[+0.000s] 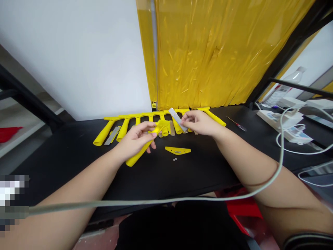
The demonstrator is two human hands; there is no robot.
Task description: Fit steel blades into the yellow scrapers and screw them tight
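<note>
- Pale cable (161,200): crosses the foreground, in front of both forearms.
- Small rings (176,159): two, loose on the black tabletop (156,180), nearest of the parts and not fitted to anything.
- Yellow plate (185,150): lies just beyond the rings, separate from any handle; small metal hardware, too small to identify surely, rests on it.
- Left hand (136,137): fingers curled around a yellow handle (139,154), which tilts above the tabletop, its wide head toward the right hand.
- Right hand (199,123): thumb and fingers pinched together on one end of a flat metal blade (177,119), held apart from the handle's head.
- State of work: judged early for this handle, since blade, plate and rings are all unjoined to it; bringing them together appears left.
- Row of yellow handles (103,133): lies behind the hands, with metal pieces (112,135) between some; whether any is complete cannot be told.
- Screwdriver (237,124): lies right of the row, untouched.
- Yellow curtain (208,55): hangs behind.
</note>
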